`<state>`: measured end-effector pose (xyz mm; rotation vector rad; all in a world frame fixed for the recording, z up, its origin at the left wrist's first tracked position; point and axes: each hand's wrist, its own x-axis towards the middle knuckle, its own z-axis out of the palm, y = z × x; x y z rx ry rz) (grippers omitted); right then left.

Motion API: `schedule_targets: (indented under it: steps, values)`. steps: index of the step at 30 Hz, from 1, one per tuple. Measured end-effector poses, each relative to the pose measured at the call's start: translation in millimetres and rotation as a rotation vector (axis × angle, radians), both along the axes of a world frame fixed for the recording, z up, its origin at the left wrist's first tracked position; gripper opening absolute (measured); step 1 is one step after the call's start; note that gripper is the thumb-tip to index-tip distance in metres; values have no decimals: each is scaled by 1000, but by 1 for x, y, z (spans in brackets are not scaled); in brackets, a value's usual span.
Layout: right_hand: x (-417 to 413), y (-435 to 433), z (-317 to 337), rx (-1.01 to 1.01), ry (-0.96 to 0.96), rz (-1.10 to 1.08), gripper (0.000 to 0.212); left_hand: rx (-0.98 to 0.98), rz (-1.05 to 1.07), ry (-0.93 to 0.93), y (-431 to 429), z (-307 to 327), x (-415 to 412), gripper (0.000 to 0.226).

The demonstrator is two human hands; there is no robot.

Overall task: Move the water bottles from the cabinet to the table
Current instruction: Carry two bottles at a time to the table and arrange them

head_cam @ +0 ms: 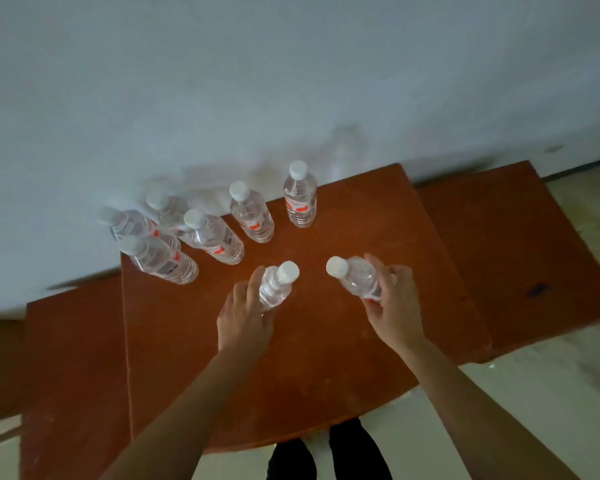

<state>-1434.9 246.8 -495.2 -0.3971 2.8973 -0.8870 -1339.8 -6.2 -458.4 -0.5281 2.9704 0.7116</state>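
Two water bottles are in the person's hands over the middle of the table. The left bottle is grasped round its body by the left hand, fingers wrapped, cap leaning right. The right bottle is grasped by the right hand, fingers curled round its lower half, cap leaning left. Both are tilted with caps toward each other, near but apart. Their bases are hidden behind the hands, so I cannot tell if either touches the tabletop. Beyond them a group of six bottles stands upright on the far left part of the table, white caps on, labels with red marks. The four by the left corner are packed close and overlap from here. The other two stand apart, and the end bottle is alone near the back edge. The table is orange-brown and pushed against a pale wall. A lower board of the same colour sits on the left and another on the right. There is pale floor below, and dark trouser legs at the near edge. The cabinet is not in view, so there is no telling how many bottles remain there. My read: six are delivered and two are about to be set down, so the task looks well along. What's left is standing these two on the table, plus any further trips.
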Motion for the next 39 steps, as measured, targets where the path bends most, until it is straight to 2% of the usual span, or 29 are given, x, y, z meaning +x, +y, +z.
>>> schedule_targets:
  steps: [2, 5, 8, 15, 22, 25, 30, 35, 39]
  values:
    - [11, 19, 22, 150, 51, 11, 101, -163, -130, 17, 0, 18, 3, 92]
    - [36, 43, 58, 252, 147, -57, 98, -406, -296, 74, 6, 55, -2, 101]
    - [70, 67, 93, 306, 272, -174, 97, -517, -419, 146, 19, 90, -7, 108]
    - [225, 122, 157, 661, 311, -486, 85, -553, -839, 378, 81, 153, 19, 93]
    - [444, 154, 198, 802, 73, -904, 98, -444, -1296, 604, 201, 186, 102, 82]
    - [551, 158, 219, 852, -7, -1102, 100, -361, -1516, 668, 261, 202, 166, 77]
    - [726, 133, 240, 884, -145, -1423, 101, -312, -1810, 772, 332, 225, 309, 90]
    - [903, 74, 242, 833, -267, -1708, 106, -183, -2078, 948, 356, 240, 497, 80]
    - [1041, 10, 236, 784, -358, -1894, 109, -120, -2252, 1008, 354, 240, 655, 88]
